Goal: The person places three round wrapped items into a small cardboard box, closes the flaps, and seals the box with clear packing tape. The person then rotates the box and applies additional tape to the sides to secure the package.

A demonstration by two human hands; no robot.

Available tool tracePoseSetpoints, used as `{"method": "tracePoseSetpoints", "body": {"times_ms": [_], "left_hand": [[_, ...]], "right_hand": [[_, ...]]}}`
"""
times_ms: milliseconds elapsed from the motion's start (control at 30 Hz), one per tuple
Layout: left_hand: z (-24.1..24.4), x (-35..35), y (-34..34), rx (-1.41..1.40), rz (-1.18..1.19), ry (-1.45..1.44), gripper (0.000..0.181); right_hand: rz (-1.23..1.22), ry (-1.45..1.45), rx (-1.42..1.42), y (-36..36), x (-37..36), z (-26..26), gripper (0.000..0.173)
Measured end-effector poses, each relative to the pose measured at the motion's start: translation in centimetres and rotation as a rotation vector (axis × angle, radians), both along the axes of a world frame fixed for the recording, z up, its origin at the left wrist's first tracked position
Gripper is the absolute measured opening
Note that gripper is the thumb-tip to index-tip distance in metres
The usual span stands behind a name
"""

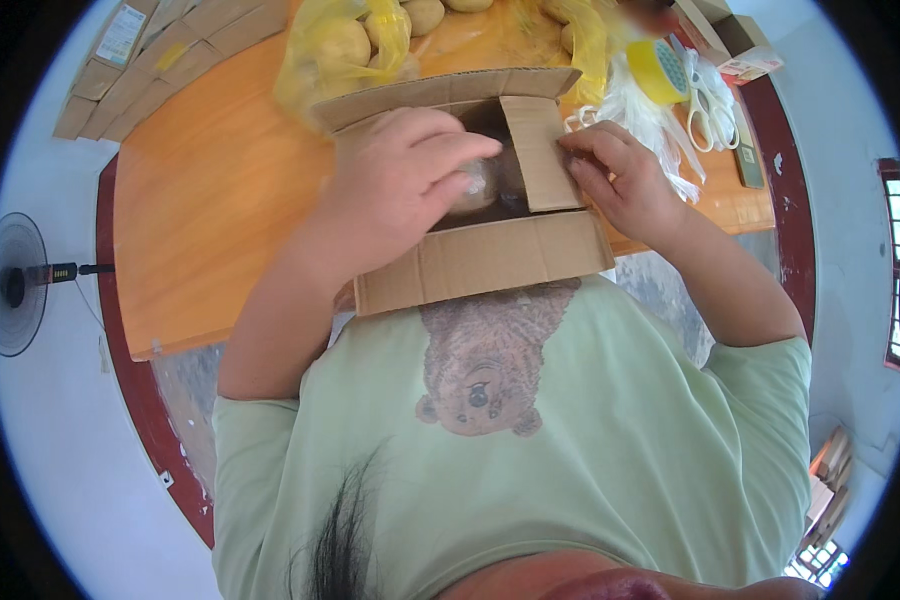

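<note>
An open cardboard box (487,255) lies at the table's near edge, against my shirt. Its long flaps stand out at the front and back, and the right short flap (544,154) is folded inward. Inside, a rounded item in clear wrap (478,187) shows partly. My left hand (412,172) is over the box's left part with fingers spread above the opening; whether it touches the left flap is hidden. My right hand (622,169) has its thumb and fingertips at the outer edge of the right flap, fingers curled; a firm grip cannot be made out.
Yellow plastic bags (345,52) with round, pale produce lie behind the box. At right are a yellow tape roll (658,71), white-handled scissors (709,120), white plastic bags (645,97) and an open carton (735,37). Stacked cardboard boxes (172,60) stand at the back left.
</note>
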State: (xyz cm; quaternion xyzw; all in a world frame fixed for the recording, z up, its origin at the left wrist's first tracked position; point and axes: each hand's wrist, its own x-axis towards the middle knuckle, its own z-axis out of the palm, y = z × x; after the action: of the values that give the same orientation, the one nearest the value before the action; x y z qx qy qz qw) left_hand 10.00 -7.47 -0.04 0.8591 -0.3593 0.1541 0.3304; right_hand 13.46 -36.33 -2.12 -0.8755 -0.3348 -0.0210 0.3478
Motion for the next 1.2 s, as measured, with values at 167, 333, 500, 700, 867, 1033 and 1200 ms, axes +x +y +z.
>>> {"method": "tracePoseSetpoints", "body": {"times_ms": [167, 333, 500, 700, 867, 1033, 1200], "left_hand": [[0.2, -2.8, 3.9, 0.087, 0.164, 0.107, 0.018], [0.0, -4.9, 4.5, 0.072, 0.177, 0.146, 0.012], [0.4, -5.9, 5.9, 0.051, 0.097, 0.219, 0.014], [1.9, -6.4, 6.5, 0.115, 0.028, 0.242, 0.025], [-1.2, -5.5, 7.1, -0.128, 0.203, 0.339, 0.027], [-1.3, -5.1, 6.4, -0.250, 0.291, 0.417, 0.023], [-1.0, -5.3, 6.0, -0.251, 0.344, 0.400, 0.021]], "right_hand": [[0.177, -0.346, -0.085, -1.4, 0.1, -0.3, 0.032], [0.297, -0.479, -0.102, -1.2, 0.1, 0.3, 0.038], [0.449, -0.481, -0.105, -1.7, 0.0, 0.7, 0.037], [0.443, -0.173, 0.122, -2.2, 0.0, 0.3, 0.022], [0.307, 0.074, 0.279, -1.9, -0.2, -0.7, 0.015], [0.168, 0.211, 0.279, -1.7, -0.4, -0.2, 0.012], [0.113, 0.267, 0.407, -0.8, -0.8, -0.1, 0.014]]}}
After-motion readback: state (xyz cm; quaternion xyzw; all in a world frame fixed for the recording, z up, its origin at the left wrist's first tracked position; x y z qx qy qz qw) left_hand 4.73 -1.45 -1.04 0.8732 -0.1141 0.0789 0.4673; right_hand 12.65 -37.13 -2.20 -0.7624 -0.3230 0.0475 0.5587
